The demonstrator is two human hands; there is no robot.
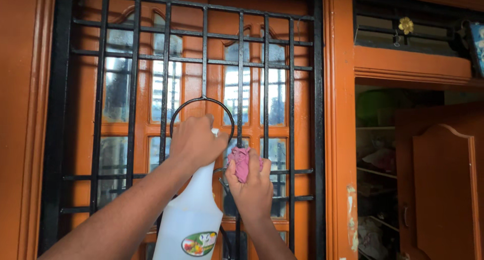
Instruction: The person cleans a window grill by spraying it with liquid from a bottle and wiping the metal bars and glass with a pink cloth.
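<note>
Nearest the lens: white spray bottle point(189, 217), translucent plastic, round label low on its body, hanging in front of the black window grille point(133, 88), which I'm using as the landmark

I'm reading the left hand point(195, 141) as wrapped around the bottle's head, fingers closed on the neck and trigger area, just in front of the grille's ring-shaped bar point(201, 103). Nozzle is hiding behind the fingers, so I can't tell which way it's pointing

Right hand point(252, 187) is bunching a pink cloth point(242, 161) and pressing it against the grille just right of that ring; fingers are clamped on the cloth, thumb side showing

Handling judgement: the bottle is looking light to moderate, thin-walled and a bit squashy, likely slick if wet, so the neck under the trigger is the sane place to be holding it, not the wide body. The cloth is soft, limp and weightless, and gripping it as a wad is working better than pinching an edge. The grille is rigid metal and is taking pressure fine

Behind the grille: orange wooden window frame point(194, 18) with glass panes. Right of the grille: an orange cupboard door point(443, 184) standing open, cluttered shelves point(380, 172) inside
</note>
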